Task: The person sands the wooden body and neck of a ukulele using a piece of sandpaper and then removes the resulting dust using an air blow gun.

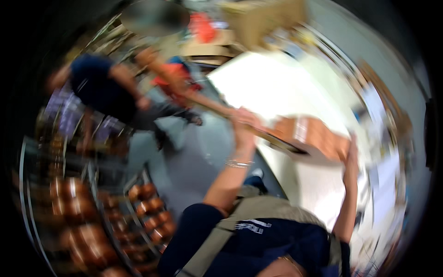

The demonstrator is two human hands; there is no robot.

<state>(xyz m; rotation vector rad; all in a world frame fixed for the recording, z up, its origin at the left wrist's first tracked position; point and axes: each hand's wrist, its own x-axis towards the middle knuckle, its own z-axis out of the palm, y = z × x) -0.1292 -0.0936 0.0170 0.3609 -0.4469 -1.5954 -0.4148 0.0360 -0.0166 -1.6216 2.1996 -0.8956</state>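
Note:
An acoustic guitar (307, 134) with an orange-brown body is held up in front of me, its neck pointing to the far left. My left hand (244, 122) is wrapped round the neck near where it meets the body; a bracelet circles that wrist. Against the rounded bottom end of the body, my right hand (350, 152) presses with its palm and grips the edge. The guitar's front faces mostly toward me and downward, so little of it shows. Motion blur smears the finger details.
A white worktable (249, 74) lies beyond and below the guitar. Racks with several glossy brown guitar bodies (87, 240) stand at the near left. A person in a dark shirt (101, 87) bends over at the left, by a red item (173, 81). Cardboard boxes (207, 48) sit at the back.

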